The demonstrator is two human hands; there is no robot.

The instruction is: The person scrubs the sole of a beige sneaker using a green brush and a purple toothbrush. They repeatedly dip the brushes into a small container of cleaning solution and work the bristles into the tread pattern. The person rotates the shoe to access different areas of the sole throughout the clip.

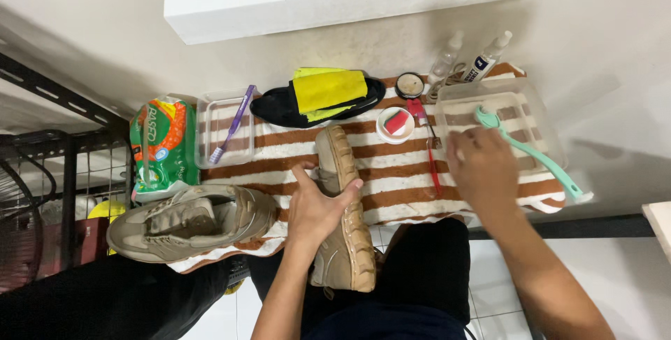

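I see the striped brown and white towel spread across the floor under everything; on it, at centre, the tan boot lies on its side, lugged sole up, its heel end over my lap; a 2nd tan boot sits upright to the left, apart from it. I judge the held boot fairly heavy, stiff along the sole and softer at the upper, so the waist of the sole is the sound place to grip; the tread should not slip. My left hand clasps it there, thumb on one side and fingers wrapped over the edge. My right hand rests at the rim of the clear plastic tray, fingers curled loosely, holding nothing I can make out, just beside the mint long-handled brush.
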